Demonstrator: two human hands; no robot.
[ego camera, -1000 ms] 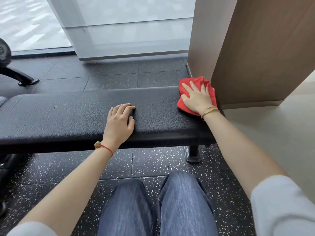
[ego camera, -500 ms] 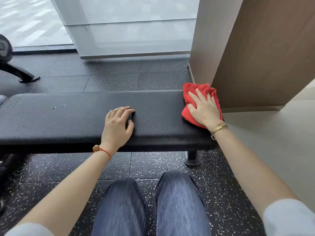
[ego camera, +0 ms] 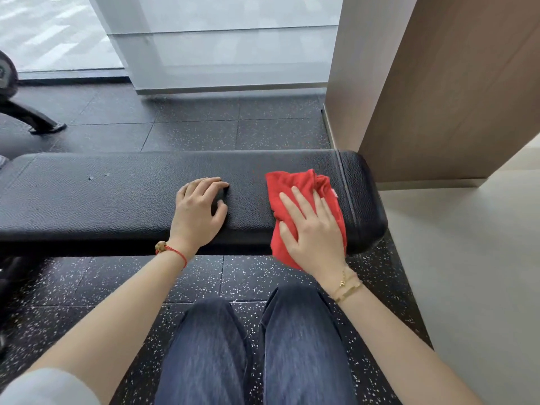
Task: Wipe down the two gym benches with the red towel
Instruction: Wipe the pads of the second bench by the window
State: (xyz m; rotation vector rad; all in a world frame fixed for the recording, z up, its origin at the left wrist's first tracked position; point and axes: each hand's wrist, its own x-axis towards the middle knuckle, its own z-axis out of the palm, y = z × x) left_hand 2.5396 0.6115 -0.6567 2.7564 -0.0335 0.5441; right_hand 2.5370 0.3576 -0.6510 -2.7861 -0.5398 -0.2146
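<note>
A black padded gym bench (ego camera: 117,200) runs across the view in front of my knees. The red towel (ego camera: 287,185) lies crumpled on its right end and hangs slightly over the near edge. My right hand (ego camera: 312,232) presses flat on the towel, fingers spread. My left hand (ego camera: 198,211) rests on the bare pad near the middle, fingers curled, holding nothing. Only one bench is fully in view.
A wood-panelled column (ego camera: 438,97) stands just beyond the bench's right end. A black metal machine foot (ego camera: 32,118) sits on the speckled rubber floor at far left. Glass panels (ego camera: 228,48) line the back. Pale flooring (ego camera: 467,258) lies to the right.
My right hand has dragged the red towel from the far edge of the bench's right end toward the near edge. My left hand has stayed in place.
</note>
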